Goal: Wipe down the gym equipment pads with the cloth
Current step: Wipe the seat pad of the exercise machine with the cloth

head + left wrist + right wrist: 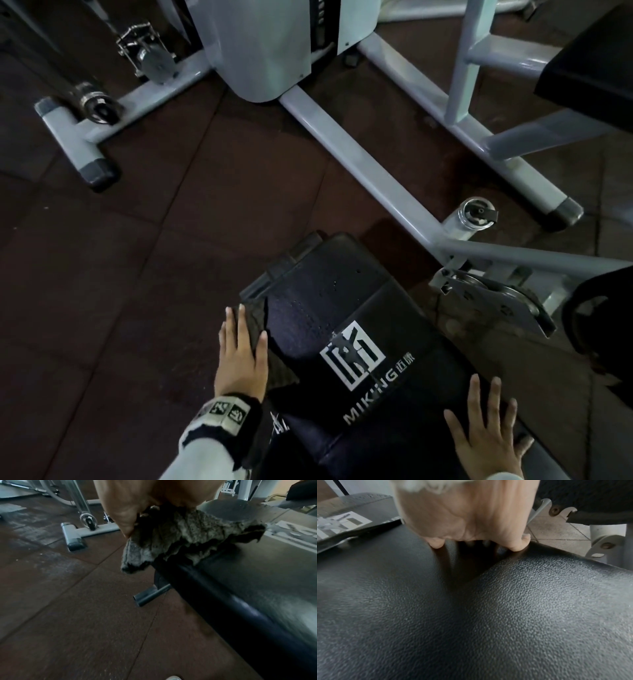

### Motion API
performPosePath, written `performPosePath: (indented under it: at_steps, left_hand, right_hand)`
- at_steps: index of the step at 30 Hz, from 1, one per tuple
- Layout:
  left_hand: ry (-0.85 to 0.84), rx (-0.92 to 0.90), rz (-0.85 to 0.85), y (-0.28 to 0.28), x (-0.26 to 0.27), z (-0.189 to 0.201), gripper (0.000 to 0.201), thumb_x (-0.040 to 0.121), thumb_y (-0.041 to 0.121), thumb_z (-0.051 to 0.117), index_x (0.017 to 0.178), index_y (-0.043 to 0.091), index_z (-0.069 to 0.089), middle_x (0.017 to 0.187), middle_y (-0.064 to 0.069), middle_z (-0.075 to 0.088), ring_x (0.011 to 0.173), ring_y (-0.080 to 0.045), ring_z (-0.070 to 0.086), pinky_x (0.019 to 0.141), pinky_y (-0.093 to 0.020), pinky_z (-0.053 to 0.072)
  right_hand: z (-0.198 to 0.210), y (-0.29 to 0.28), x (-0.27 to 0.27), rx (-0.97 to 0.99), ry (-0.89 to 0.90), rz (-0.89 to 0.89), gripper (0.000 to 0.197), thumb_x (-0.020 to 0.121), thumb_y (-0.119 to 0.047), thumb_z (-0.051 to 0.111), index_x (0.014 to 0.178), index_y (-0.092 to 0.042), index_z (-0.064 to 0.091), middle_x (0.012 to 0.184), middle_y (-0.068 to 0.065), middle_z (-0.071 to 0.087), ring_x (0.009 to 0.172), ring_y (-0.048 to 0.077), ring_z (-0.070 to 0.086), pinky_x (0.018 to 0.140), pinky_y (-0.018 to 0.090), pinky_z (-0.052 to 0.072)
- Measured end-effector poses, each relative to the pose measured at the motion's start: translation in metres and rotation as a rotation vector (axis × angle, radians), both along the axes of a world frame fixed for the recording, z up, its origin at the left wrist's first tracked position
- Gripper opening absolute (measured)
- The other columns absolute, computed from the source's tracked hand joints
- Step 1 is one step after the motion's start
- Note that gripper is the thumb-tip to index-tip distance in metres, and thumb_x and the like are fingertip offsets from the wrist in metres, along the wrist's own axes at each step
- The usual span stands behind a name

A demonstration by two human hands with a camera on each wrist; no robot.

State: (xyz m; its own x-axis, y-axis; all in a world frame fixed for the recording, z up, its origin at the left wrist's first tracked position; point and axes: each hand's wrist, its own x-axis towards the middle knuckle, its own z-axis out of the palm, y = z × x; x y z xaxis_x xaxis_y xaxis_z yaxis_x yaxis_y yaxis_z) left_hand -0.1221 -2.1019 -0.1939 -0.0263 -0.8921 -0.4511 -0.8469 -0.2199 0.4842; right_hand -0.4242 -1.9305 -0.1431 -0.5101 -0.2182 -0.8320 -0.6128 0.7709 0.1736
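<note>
A long black bench pad [346, 308] with a white MIKING logo [352, 356] runs from the bottom of the head view toward the middle. My left hand [241, 353] lies flat with straight fingers on a grey cloth [274, 363] at the pad's left edge. In the left wrist view the cloth [180, 536] is bunched under my left hand [137, 504] and hangs over the pad's [257, 574] rounded side. My right hand [486, 435] rests spread and flat on the pad near its right edge. The right wrist view shows that right hand [471, 520] pressing fingertips [518, 547] into the textured pad [471, 615].
Pale grey machine frames [370, 164] cross the dark rubber tile floor [137, 274] ahead of the bench. A frame foot with a black end cap [85, 150] lies at the left. A metal adjustment bracket [496, 301] sits right of the pad, and another black pad [589, 61] at the upper right.
</note>
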Motion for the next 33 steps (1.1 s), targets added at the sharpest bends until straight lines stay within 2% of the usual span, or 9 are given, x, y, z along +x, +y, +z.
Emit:
performPosePath:
  at_steps: [4, 8, 11, 14, 20, 24, 29, 31, 33]
  left_hand:
    - [0.073, -0.009, 0.02, 0.061, -0.008, -0.005, 0.068, 0.098, 0.042, 0.031, 0.146, 0.027, -0.014, 0.148, 0.018, -0.036, 0.143, -0.009, -0.021, 0.116, -0.026, 0.003]
    - [-0.02, 0.017, -0.326, 0.115, -0.024, -0.009, 0.062, 0.099, 0.048, 0.016, 0.152, 0.017, 0.01, 0.159, -0.009, 0.005, 0.147, -0.026, 0.003, 0.113, -0.038, 0.016]
    - [-0.093, -0.013, -0.525, 0.125, -0.042, -0.001, 0.056, 0.099, 0.046, 0.018, 0.148, 0.02, 0.029, 0.157, -0.005, 0.021, 0.145, -0.023, 0.016, 0.111, -0.041, 0.02]
    - [-0.126, -0.014, -0.619, 0.099, -0.049, 0.004, 0.055, 0.101, 0.045, 0.016, 0.148, 0.021, 0.028, 0.155, -0.004, 0.027, 0.145, -0.022, 0.016, 0.112, -0.04, 0.018]
    - [-0.202, -0.037, -0.48, 0.019, -0.042, -0.004, 0.057, 0.1, 0.048, 0.011, 0.152, 0.025, 0.01, 0.158, -0.002, 0.015, 0.145, -0.022, 0.01, 0.118, -0.043, 0.015]
    - [-0.167, -0.023, -0.271, -0.009, -0.018, -0.004, 0.063, 0.092, 0.058, 0.002, 0.147, 0.029, -0.005, 0.156, 0.008, -0.011, 0.143, -0.014, -0.011, 0.116, -0.038, 0.003]
    - [-0.006, 0.036, 0.026, 0.038, -0.008, 0.003, 0.061, 0.097, 0.042, 0.025, 0.144, 0.034, -0.014, 0.151, 0.018, -0.028, 0.143, -0.009, -0.019, 0.12, -0.039, 0.013]
    - [0.054, -0.001, -0.028, 0.073, -0.009, 0.0, 0.06, 0.099, 0.045, 0.021, 0.147, 0.034, -0.014, 0.153, 0.017, -0.028, 0.145, -0.012, -0.017, 0.119, -0.038, 0.01]
    - [0.04, 0.034, -0.2, 0.101, -0.016, -0.004, 0.058, 0.099, 0.049, 0.011, 0.152, 0.027, -0.003, 0.16, 0.004, -0.008, 0.147, -0.02, -0.009, 0.114, -0.039, 0.014]
  right_hand:
    - [-0.002, 0.0, 0.0, 0.008, 0.007, 0.011, 0.071, 0.091, -0.063, 0.016, 0.124, -0.037, -0.041, 0.14, -0.008, -0.044, 0.143, 0.031, -0.015, 0.114, 0.056, 0.01]
    - [-0.005, 0.005, 0.001, -0.062, 0.019, 0.022, 0.075, 0.09, -0.062, 0.024, 0.129, -0.039, -0.036, 0.141, -0.01, -0.042, 0.142, 0.032, -0.013, 0.114, 0.058, 0.01]
    - [-0.006, 0.007, 0.001, -0.058, 0.04, 0.019, 0.074, 0.09, -0.062, 0.022, 0.129, -0.038, -0.036, 0.15, -0.005, -0.034, 0.143, 0.031, -0.012, 0.113, 0.057, 0.011]
    - [-0.006, 0.006, 0.0, -0.075, 0.029, 0.017, 0.075, 0.091, -0.061, 0.025, 0.129, -0.039, -0.035, 0.149, -0.007, -0.035, 0.143, 0.03, -0.013, 0.113, 0.058, 0.01]
    - [-0.006, 0.008, -0.003, -0.057, 0.012, 0.021, 0.077, 0.09, -0.063, 0.024, 0.123, -0.04, -0.041, 0.145, -0.008, -0.039, 0.143, 0.032, -0.012, 0.114, 0.056, 0.01]
    - [-0.009, 0.007, -0.006, -0.015, -0.016, 0.016, 0.076, 0.089, -0.065, 0.019, 0.128, -0.039, -0.041, 0.13, -0.011, -0.05, 0.142, 0.031, -0.016, 0.115, 0.055, 0.009]
    - [-0.008, 0.006, -0.004, -0.011, 0.012, 0.015, 0.074, 0.089, -0.065, 0.018, 0.124, -0.039, -0.042, 0.146, -0.007, -0.039, 0.143, 0.03, -0.014, 0.114, 0.056, 0.009]
    - [-0.005, 0.004, -0.002, -0.027, 0.021, 0.018, 0.074, 0.09, -0.064, 0.018, 0.123, -0.038, -0.042, 0.148, -0.006, -0.037, 0.143, 0.03, -0.014, 0.115, 0.056, 0.009]
    - [-0.005, 0.004, -0.003, -0.024, 0.017, 0.013, 0.074, 0.09, -0.064, 0.018, 0.121, -0.039, -0.044, 0.148, -0.005, -0.038, 0.142, 0.03, -0.015, 0.115, 0.056, 0.009]
